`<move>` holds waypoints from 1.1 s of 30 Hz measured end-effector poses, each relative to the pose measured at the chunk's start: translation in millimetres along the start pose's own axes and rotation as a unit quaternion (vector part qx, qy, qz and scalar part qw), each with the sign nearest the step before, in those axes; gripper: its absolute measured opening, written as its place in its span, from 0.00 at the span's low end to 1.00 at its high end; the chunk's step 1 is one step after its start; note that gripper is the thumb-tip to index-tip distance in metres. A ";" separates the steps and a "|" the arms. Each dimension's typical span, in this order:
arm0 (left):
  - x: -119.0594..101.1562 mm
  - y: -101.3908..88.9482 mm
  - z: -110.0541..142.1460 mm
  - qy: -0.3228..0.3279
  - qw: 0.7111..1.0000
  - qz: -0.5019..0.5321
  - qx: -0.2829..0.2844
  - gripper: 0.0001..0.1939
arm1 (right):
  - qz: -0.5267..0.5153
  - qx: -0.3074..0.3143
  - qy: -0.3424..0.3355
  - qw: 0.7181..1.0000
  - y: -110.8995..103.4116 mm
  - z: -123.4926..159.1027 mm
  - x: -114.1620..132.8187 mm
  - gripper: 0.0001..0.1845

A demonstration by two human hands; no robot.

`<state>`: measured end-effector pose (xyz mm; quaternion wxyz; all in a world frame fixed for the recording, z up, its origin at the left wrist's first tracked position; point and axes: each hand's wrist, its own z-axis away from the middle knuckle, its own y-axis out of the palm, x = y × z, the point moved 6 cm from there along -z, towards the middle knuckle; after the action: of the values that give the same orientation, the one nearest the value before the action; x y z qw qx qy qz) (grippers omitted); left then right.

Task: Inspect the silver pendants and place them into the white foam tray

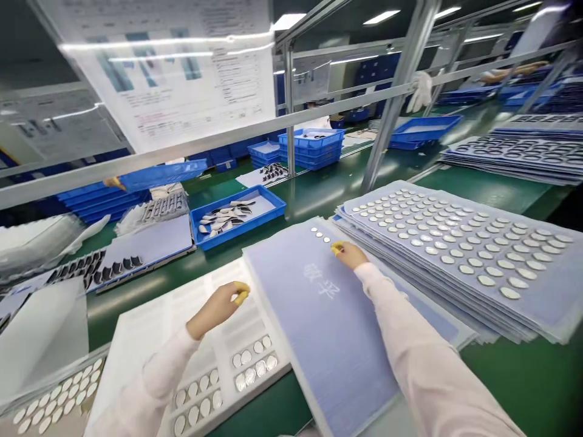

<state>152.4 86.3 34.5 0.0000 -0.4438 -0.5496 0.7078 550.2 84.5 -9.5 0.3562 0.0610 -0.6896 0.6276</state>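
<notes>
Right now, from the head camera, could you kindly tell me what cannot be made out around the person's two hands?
Head view:
Left hand: its yellow-capped fingertips hide whether it holds a disc.
Right hand: its yellow-capped fingertips hide the same.
White tray: the lower edge cuts it off, so its full count of discs cannot be told.
Hanging printed sheet: its text is too small and blurred to read.

Green workbenches (492,188) under ceiling lights (381,16)
</notes>
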 end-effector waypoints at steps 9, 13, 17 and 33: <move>-80.7 103.2 -178.8 0.113 0.989 -0.069 0.067 0.14 | 0.046 -0.066 0.083 0.993 24.7 -33.9 -34.1 0.16; -105.2 149.2 -235.7 0.129 0.986 -0.095 0.056 0.14 | 0.059 -0.064 0.074 0.993 27.9 -35.3 -38.5 0.16; -116.5 176.7 -275.5 0.109 0.986 -0.120 0.038 0.16 | 0.074 -0.060 0.077 0.992 28.6 -35.5 -39.9 0.15; -113.6 193.5 -323.7 0.058 0.974 -0.181 0.126 0.16 | 0.078 -0.064 0.112 0.989 40.1 -41.2 -50.6 0.16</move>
<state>519.1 206.1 -45.3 0.2155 -0.3737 -0.5262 0.7328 583.3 111.8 -72.9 0.3841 -0.0868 -0.6867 0.6111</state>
